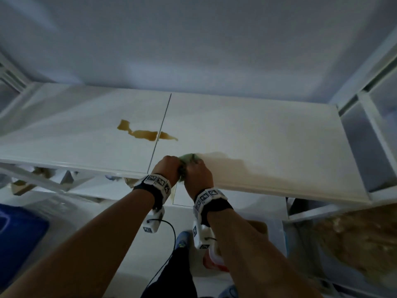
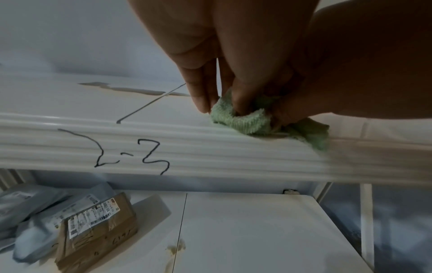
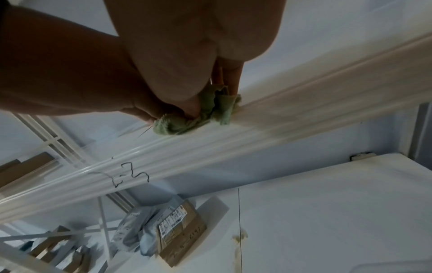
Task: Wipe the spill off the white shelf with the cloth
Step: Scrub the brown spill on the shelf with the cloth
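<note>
A brown spill (image 1: 141,133) lies across the seam of the white shelf (image 1: 257,134), left of centre; in the left wrist view the spill (image 2: 131,89) shows as a thin streak. A bunched green cloth (image 1: 189,159) sits at the shelf's front edge, just right of the seam. My left hand (image 1: 168,168) and my right hand (image 1: 198,175) both grip it, side by side. Fingers pinch the cloth (image 2: 243,120) in the left wrist view, and the right wrist view shows the cloth (image 3: 205,114) crumpled on the front lip. The cloth lies nearer me than the spill and apart from it.
The shelf's ribbed front rail (image 2: 210,151) bears black handwriting (image 2: 133,157). On the lower shelf (image 2: 257,230) lie a taped cardboard parcel (image 2: 98,229) and grey mailer bags (image 2: 30,208). A blue bin (image 1: 19,237) stands at floor level left. White frame uprights (image 1: 373,117) rise at right.
</note>
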The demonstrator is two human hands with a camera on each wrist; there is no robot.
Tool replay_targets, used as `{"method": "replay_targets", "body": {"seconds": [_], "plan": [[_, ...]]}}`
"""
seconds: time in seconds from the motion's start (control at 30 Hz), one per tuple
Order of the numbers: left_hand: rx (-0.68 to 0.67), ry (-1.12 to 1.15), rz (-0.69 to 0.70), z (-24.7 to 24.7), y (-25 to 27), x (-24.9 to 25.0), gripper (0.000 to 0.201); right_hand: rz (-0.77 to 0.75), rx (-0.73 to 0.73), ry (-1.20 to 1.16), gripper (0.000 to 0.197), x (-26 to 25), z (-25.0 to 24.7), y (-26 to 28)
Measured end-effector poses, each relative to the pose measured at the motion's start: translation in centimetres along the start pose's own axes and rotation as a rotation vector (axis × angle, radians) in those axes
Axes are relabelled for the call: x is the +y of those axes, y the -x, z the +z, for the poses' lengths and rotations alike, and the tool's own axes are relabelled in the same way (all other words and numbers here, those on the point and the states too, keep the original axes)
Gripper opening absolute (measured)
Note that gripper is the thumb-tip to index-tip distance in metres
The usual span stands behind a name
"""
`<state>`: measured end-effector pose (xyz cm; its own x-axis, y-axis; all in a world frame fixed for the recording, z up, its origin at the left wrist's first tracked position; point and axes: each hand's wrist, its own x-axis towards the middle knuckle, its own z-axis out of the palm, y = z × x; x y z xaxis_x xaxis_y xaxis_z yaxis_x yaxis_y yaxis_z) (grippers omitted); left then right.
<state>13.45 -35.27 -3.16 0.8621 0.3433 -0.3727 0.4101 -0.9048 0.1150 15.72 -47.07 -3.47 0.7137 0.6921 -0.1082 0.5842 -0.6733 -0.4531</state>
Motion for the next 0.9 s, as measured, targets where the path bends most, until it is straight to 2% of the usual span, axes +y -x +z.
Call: {"method": "replay_targets", "body": {"seconds": [0.13, 0.37, 0.53, 0.9], "plan": [[-0.013, 0.010, 0.003, -1.4, -1.6, -0.7, 0.019, 0.052, 0.004, -0.034, 0.022, -0.7, -0.3, -2.6], [-0.018, 0.049, 0.011, -3.6, -5.6, -2.4, 0.020, 0.109, 0.003, -0.039, 0.028, -1.6, -1.1, -7.1], [-0.044, -0.029, 0.088, -5.1, -9.1, -3.4, 0.019, 0.167, 0.013, -0.027, 0.026, -1.8, -1.7, -10.3], [0.041, -0.011, 0.115, -6.9, -13.2, -3.8, 0.018, 0.195, 0.061, -0.016, 0.028, -1.5, -2.1, -15.1]]}}
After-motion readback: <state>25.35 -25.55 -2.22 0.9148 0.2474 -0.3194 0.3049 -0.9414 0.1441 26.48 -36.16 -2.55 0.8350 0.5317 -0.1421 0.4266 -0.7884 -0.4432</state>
